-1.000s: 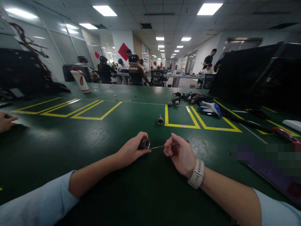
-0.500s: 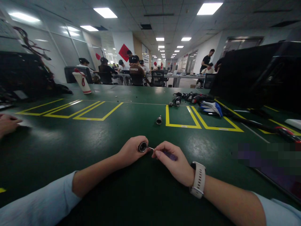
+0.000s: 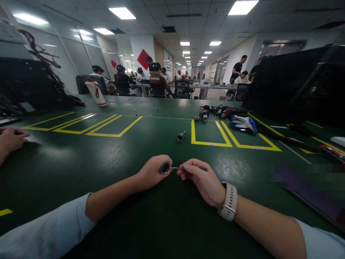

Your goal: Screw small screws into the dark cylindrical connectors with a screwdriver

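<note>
My left hand (image 3: 152, 172) is closed around a round metal connector shell (image 3: 164, 168), its open end turned toward me with a dark inside. A screwdriver (image 3: 174, 167) is held in my right hand (image 3: 203, 180), its thin shaft pointing left to the side of the connector shell. Fingers cover most of its purple handle, and whether the tip sits in a screw cannot be seen. Beyond both hands, a small metal cone-shaped part (image 3: 180, 136) lies on its side on the green table (image 3: 151, 223).
Connectors and cables (image 3: 212, 112) lie at the back right beside a blue and white glove (image 3: 244, 124). Yellow tape (image 3: 211, 144) marks rectangles on the tabletop. A white cup (image 3: 96, 93) stands back left. Another person's hand (image 3: 12, 142) rests at the left edge.
My right hand has turned, so the screwdriver shaft lies more level and its handle is more hidden. The loose cone-shaped part has rolled, its narrow end now pointing right.
</note>
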Motion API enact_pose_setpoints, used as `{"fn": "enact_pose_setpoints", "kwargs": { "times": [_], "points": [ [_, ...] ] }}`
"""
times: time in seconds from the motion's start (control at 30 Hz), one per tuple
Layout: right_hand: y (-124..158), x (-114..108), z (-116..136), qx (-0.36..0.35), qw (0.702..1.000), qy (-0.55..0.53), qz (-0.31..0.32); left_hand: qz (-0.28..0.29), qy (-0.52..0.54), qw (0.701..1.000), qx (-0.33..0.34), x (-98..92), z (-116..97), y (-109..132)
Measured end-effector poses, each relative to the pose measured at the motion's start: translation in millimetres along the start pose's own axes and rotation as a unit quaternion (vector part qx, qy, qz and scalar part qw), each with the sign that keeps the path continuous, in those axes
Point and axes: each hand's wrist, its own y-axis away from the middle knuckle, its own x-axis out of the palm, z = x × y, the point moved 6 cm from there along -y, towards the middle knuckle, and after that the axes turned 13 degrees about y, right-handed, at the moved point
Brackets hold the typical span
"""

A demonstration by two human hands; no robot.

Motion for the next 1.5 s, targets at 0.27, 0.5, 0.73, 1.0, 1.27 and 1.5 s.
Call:
{"fn": "enact_pose_setpoints", "kwargs": {
  "times": [0.27, 0.5, 0.73, 1.0, 1.27, 1.5],
  "points": [
    [5.2, 2.4, 9.3, -0.048, 0.99, 0.136, -0.002, 0.025, -0.058, 0.998, -0.002, 2.5, 0.6, 2.9],
    [-1.9, 2.4, -2.8, 0.026, 0.998, -0.045, 0.02, -0.008, 0.01, 1.0, 0.004, -2.5, -1.2, 1.7],
    [3.4, 2.2, 6.0, -0.055, 0.992, 0.115, -0.003, -0.003, -0.034, 0.999, -0.007, 0.2, 3.2, 1.7],
    [0.6, 1.2, -0.8, 0.023, 1.0, -0.012, 0.005, -0.019, 0.003, 1.0, -0.009, -4.1, -0.7, 1.8],
    [8.3, 2.0, 17.3, -0.109, 0.979, 0.17, -0.017, -0.016, 0.006, 1.0, -0.008, -4.1, -1.5, 1.4],
    [20.9, 18.1, 35.0, -0.242, 0.9, 0.362, -0.012, 0.009, -0.017, 1.0, -0.013, 1.8, 1.0, 0.7]
  ]
}}
